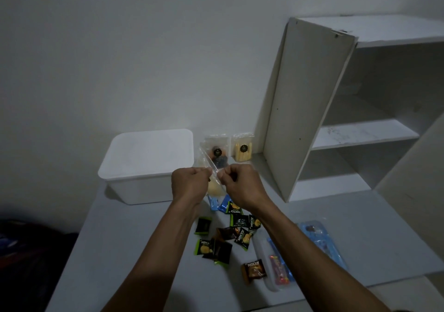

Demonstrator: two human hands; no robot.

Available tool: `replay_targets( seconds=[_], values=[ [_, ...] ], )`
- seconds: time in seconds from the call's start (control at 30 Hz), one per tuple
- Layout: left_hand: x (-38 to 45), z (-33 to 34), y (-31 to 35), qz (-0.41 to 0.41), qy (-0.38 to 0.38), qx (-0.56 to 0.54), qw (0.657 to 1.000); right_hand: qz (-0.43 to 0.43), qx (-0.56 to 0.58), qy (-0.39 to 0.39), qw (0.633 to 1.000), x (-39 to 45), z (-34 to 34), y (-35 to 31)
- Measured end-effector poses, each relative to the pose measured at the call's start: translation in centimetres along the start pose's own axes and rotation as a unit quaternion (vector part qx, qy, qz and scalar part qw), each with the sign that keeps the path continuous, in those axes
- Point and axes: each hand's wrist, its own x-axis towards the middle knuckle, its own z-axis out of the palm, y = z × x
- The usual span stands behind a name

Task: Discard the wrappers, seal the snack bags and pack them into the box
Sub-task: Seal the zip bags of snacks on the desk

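Far left: dark bundle (21, 246) off the table edge, cut by the frame, too dim to identify. White table (101, 259), matte, smooth.

White plastic box (144, 167) at back left of table, rounded corners, lidded with a flat white top; contents hidden.

Left hand (189, 184) pinched shut on the top edge of a clear snack bag (211, 167), held upright above the table just right of the box. Bag glossy, crinkled; pale yellowish round contents at the bottom, partly hidden behind both hands. Right hand (242, 186) likewise pinched on the same top edge, close beside the left. Whether the seal is closed: cannot tell.

Behind the held bag, two more clear pouches standing against the wall: one with dark contents (217, 152), mostly hidden by the held bag; one with pale yellow sticks (242, 149). Round dark labels, text unreadable.

Below the hands: scattered small foil packets (240, 232), black with green edges, some brown; blue wrappers (219, 203) partly under the wrists.

Right: clear tray (271, 271) with colourful wrapped items, blurred; blue-tinted plastic packaging (322, 242), partly hidden by the right forearm.

Far right: white laminate shelf unit (360, 134), flat boards, cut off by the frame.
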Motion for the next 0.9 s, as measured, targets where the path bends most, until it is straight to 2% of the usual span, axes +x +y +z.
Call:
replay_targets(
  seconds=[0.13,0.2,0.3,0.37,0.43,0.57,0.67,0.8,0.9],
  values=[
    [0.3,-0.7,-0.5,0.045,0.039,0.002,0.998,-0.009,-0.031,0.009,0.999,0.1,-1.5,0.1],
    [1.1,-1.6,-0.8,0.085,0.041,0.021,0.995,-0.030,-0.058,-0.021,0.998,0.2,-3.2,0.0],
    [2.3,-2.7,-0.9,0.145,-0.042,0.073,0.986,-0.059,-0.095,-0.082,0.990,0.5,-6.1,-0.4],
    [2.4,-2.9,-0.7,0.175,-0.092,0.047,0.979,-0.078,-0.112,-0.098,0.986,0.8,-7.6,-0.6],
    [2.1,-2.5,-0.5,0.163,-0.107,0.001,0.981,-0.087,-0.097,-0.100,0.986,0.9,-8.6,-0.7],
    [2.0,-1.6,-1.4,0.087,-0.085,-0.089,0.989,-0.049,0.045,-0.074,0.995,0.3,-9.3,0.9],
    [2.1,-1.1,-2.4,0.043,-0.073,-0.113,0.990,0.000,0.075,-0.033,0.997,-0.3,-8.4,3.5],
    [2.6,0.2,-3.6,0.038,-0.059,-0.106,0.992,0.049,0.142,0.062,0.987,0.2,-6.1,6.1],
    [3.5,1.7,-4.4,0.063,-0.028,-0.079,0.994,0.060,0.173,0.099,0.978,1.7,-5.1,7.6]
  ],
)
